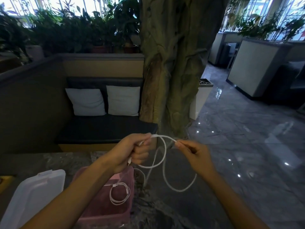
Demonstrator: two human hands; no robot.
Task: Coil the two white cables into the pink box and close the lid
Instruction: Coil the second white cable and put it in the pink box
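Observation:
A pink box (99, 215) stands open on the dark stone table, partly hidden under my left forearm. One white cable (119, 193) lies coiled inside it. The second white cable (165, 156) hangs in loose loops above the table, to the right of the box. My left hand (133, 151) is fisted around one end of it, with a plug poking out below the fist. My right hand (196, 154) pinches the same cable a short way along, between thumb and fingertips. The box's translucent white lid (33, 195) lies flat to the left of the box.
The dark marbled table (173, 212) runs under both arms. Beyond its far edge are a black bench with two pale cushions (105, 101) and a thick tree trunk (173, 71). Shiny grey floor lies to the right.

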